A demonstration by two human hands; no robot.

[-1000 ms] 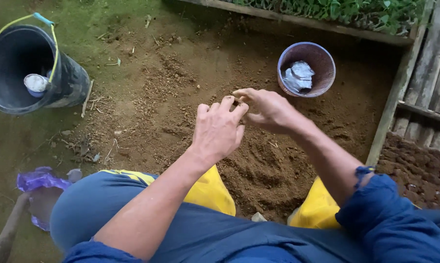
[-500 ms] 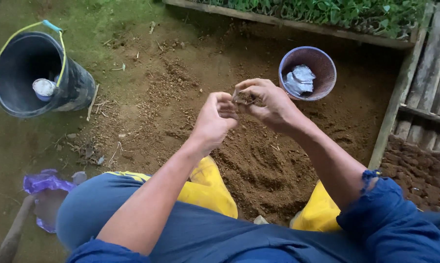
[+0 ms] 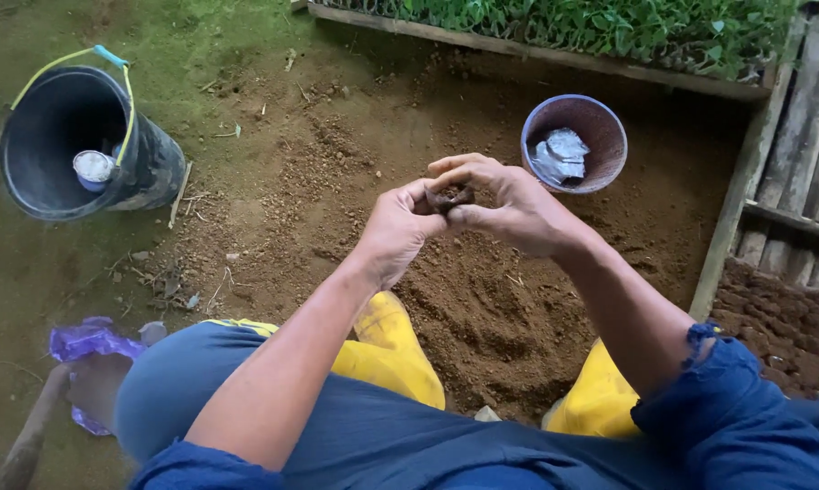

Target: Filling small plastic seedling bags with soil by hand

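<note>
Between the two hands, above the loose soil, a small dark clod (image 3: 452, 197) is pinched: the left hand (image 3: 398, 231) curls its fingers against it from one side, and the right hand (image 3: 509, 204) closes thumb and fingertips on it from the other, so each grip is clenched on the clod and the hands touch at the fingers. Both forearms are bare; a blue sleeve (image 3: 745, 408) is pushed up on the right arm. Below the hands lies a patch of brown soil (image 3: 482, 308), fine and heaped between two yellow boots (image 3: 396, 349), with blue trousers (image 3: 355, 436) covering the bent knees nearest the camera. Just beyond the right hand, a purple cup (image 3: 574, 143) stands on the ground with crumpled pale plastic inside it. Well apart to the left, a black bucket (image 3: 83, 145) with a yellow handle lies tilted, its mouth toward the camera, and a small white-topped container sits inside. Near the left knee, a purple scrap (image 3: 87, 349) lies on the mossy ground beside a wooden handle. Along the top runs a wooden board (image 3: 536, 54) edging a bed of green seedlings (image 3: 609, 23), and on the right stands a slatted fence (image 3: 804, 154).
</note>
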